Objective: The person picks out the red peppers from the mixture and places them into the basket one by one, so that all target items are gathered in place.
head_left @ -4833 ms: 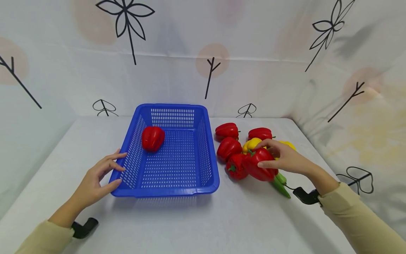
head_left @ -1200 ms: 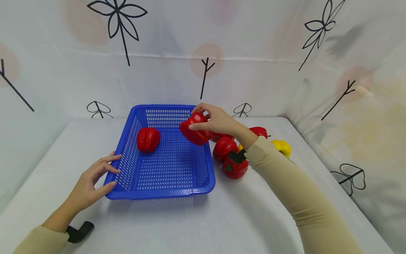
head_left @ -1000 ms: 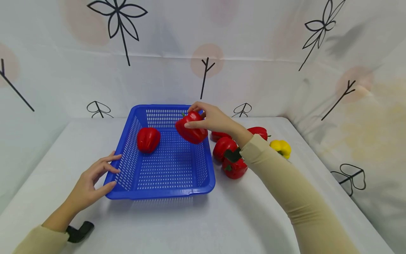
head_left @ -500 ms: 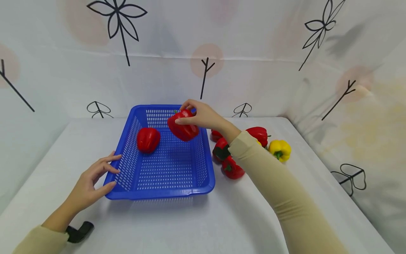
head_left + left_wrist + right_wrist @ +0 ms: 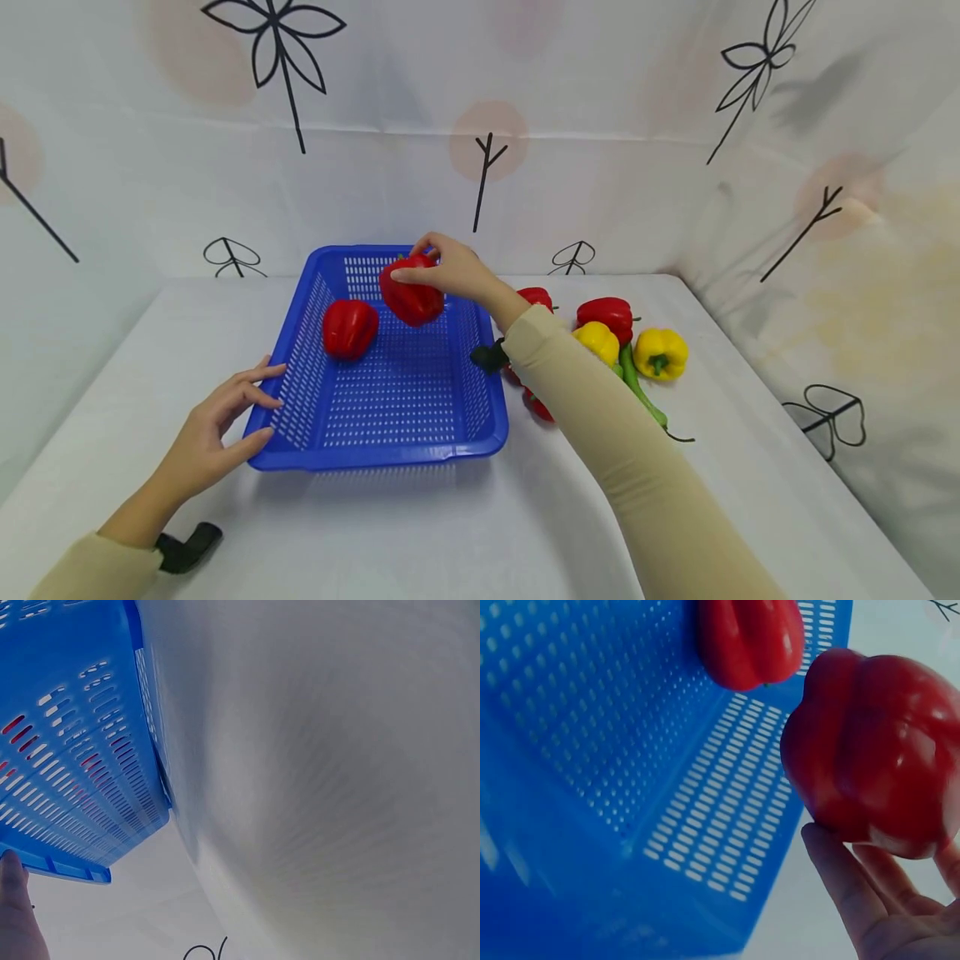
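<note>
My right hand [image 5: 461,271] grips a red bell pepper [image 5: 411,292] by its upper part, holding it above the back of the blue plastic basket [image 5: 390,454]. In the right wrist view the same bell pepper [image 5: 877,754] sits against my fingertips [image 5: 825,844], and the basket is behind it. Another red bell pepper [image 5: 349,329] lies inside the basket, toward the left wall. My left hand [image 5: 213,425] rests at the basket's left side, with loosely bent fingers touching the rim. From the left wrist, a single digit [image 5: 13,900] shows against the rim.
Right of the basket lie several more peppers: red ones [image 5: 606,318], yellow ones [image 5: 660,354] and a long green pepper [image 5: 637,387]. My right sleeve [image 5: 600,433] hides part of that pile. A patterned cloth [image 5: 420,92] hangs behind the white table [image 5: 420,542].
My right hand has carried the red bell pepper from the pile leftward over the basket, moving further left in the last second. My left hand has stayed at the rim.
</note>
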{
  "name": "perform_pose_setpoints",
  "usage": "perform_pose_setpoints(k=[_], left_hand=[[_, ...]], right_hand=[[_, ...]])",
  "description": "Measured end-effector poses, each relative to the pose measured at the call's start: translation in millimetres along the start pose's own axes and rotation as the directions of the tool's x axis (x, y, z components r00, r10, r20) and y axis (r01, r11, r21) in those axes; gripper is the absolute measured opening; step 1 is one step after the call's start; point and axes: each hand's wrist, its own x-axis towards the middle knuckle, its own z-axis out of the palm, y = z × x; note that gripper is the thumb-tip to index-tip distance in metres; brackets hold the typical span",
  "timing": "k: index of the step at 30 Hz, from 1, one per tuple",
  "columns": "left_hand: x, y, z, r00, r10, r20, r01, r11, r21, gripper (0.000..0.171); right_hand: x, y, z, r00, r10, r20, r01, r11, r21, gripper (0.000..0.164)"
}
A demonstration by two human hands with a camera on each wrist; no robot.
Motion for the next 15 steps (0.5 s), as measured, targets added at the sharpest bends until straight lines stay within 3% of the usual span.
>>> perform_pose_setpoints(k=[8,15], left_hand=[[-0.1,0.9,0.0,1.000,-0.004,-0.009,0.004,1.000,-0.006,0.035],[-0.2,0.2,0.8,1.000,0.006,-0.023,-0.007,0.999,-0.032,0.037]], right_hand=[[14,1,13,0.997,0.063,-0.049,-0.060,0.996,0.069,0.045],[26,8,28,0.991,0.115,-0.063,-0.113,0.993,0.038,0.050]])
